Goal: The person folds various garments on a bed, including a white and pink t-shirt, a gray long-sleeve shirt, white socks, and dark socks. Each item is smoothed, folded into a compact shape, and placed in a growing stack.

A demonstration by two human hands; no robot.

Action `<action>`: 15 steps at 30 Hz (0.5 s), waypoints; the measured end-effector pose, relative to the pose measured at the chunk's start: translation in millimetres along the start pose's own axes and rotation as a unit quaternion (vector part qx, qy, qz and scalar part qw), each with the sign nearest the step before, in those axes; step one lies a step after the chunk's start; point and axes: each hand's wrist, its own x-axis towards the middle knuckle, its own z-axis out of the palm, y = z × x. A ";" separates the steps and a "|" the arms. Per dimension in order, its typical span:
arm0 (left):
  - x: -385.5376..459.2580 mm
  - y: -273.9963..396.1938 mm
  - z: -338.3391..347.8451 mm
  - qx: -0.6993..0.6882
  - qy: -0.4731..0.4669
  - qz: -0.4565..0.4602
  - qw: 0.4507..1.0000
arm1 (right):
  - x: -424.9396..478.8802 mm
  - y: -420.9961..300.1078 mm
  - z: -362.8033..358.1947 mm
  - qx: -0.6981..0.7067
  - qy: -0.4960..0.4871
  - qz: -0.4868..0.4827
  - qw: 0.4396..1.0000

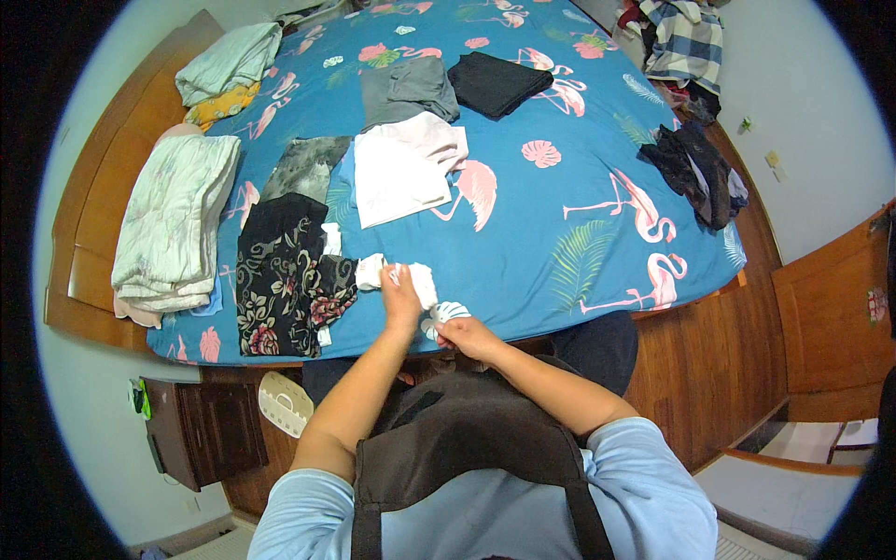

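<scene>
My left hand (pixel 400 297) grips a small white cloth item (pixel 422 283), perhaps a sock, over the near part of the bed. Just right of it and lower, my right hand (pixel 467 337) has its fingers curled together near the bed's front edge. Whether a bit of white fabric is pinched in them is unclear against the white leaf print. A second white bundle (pixel 369 271) lies against the left hand. Beside that bundle is a folded black floral garment (pixel 280 273), with white pieces (pixel 332 239) partly showing from under its right side.
Folded white (pixel 402 171), grey (pixel 409 91) and black (pixel 498 84) garments lie farther back on the flamingo-print bedsheet (pixel 518 259). A grey patterned piece (pixel 308 168) and folded quilts (pixel 175 217) are leftward. Dark crumpled clothes (pixel 696 175) sit at the right edge. A white basket (pixel 285 404) stands below.
</scene>
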 end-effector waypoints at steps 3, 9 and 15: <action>45.1 -1.6 -13.6 0.110 0.047 0.046 0.992 | -5.5 -3.2 -7.3 0.005 0.000 0.007 1.000; 69.1 -11.4 -28.4 0.586 -0.048 0.085 0.804 | -16.8 34.8 -56.3 -0.085 0.070 0.023 0.994; 68.4 11.6 -12.8 0.539 -0.100 -0.047 0.835 | -42.2 18.5 -107.6 -0.247 0.298 -0.046 0.921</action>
